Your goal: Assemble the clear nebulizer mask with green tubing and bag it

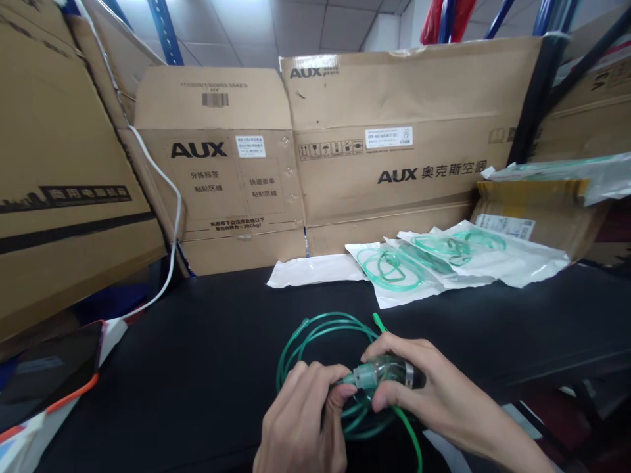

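A coil of green tubing (315,335) lies on the black table (207,368) in front of me. My right hand (434,387) is closed round a clear plastic mask piece (382,373) with a pale connector. My left hand (300,420) pinches the connector end (351,380) where the tubing meets it, fingers curled. Both hands meet low in the middle of the view. One green tube end (378,322) sticks up just above my right fingers.
Several sealed white pouches with green tubing sets (434,259) lie at the back right. An empty white pouch (315,269) lies beside them. Flattened AUX cardboard boxes (345,151) wall the back and left. A phone with an orange edge (49,374) and a white cable (170,249) are at left.
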Demonstrator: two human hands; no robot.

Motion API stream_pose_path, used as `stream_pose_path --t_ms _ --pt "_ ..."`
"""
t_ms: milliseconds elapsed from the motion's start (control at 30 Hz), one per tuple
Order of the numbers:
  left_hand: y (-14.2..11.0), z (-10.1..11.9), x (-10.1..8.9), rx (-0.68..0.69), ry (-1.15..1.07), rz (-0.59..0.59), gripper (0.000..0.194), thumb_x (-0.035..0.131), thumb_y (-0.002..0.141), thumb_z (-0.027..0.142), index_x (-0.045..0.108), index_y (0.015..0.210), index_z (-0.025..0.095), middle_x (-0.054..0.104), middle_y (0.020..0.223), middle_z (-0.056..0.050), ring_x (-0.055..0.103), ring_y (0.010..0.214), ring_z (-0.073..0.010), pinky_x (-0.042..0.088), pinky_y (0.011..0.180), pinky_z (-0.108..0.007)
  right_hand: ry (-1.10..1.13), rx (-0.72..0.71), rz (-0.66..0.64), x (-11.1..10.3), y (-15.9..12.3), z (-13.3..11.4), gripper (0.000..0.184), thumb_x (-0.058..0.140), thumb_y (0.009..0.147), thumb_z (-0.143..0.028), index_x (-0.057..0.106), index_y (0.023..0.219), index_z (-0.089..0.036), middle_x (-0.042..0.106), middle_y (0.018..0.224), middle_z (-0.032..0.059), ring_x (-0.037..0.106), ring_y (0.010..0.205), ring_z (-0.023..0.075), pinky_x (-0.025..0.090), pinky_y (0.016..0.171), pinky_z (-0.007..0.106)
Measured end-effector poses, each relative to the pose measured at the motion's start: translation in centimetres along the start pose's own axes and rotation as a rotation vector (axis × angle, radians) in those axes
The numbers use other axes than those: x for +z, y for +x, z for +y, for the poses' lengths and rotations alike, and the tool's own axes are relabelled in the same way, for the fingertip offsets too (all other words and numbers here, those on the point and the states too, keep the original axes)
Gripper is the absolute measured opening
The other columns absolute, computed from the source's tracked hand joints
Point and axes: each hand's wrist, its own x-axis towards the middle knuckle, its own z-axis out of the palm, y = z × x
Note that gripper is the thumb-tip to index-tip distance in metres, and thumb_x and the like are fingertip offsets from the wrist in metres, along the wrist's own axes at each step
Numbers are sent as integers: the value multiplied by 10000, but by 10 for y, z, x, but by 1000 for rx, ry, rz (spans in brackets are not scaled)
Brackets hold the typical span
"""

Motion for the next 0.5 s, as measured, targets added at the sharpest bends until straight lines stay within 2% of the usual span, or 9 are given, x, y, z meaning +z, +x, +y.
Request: stream_pose_path --t_ms 233,400,500 --pt "0 0 0 -25 -36 -19 174 545 969 53 577 1040 209 678 859 -6 601 722 -179 459 728 -312 -40 12 -18 -3 1 1 151 808 833 -217 693 886 -300 692 922 -108 604 910 146 388 850 226" --pt "-4 5 1 -157 -107 -58 139 488 1037 149 589 1029 244 660 877 6 612 782 -194 430 815 -344 -57 2 -12 -6 -4 -1 180 817 842 -331 704 980 -303 722 1031 -76 616 1008 188 405 905 255" --pt "-5 6 0 -166 -115 -67 132 495 1049 179 597 1040 262 670 871 16 620 778 -195 433 835 -345 -32 -38 10 -6 -4 -2 205 828 835 -348 706 989 -289 721 1042 -58 633 1023 194 410 935 264"
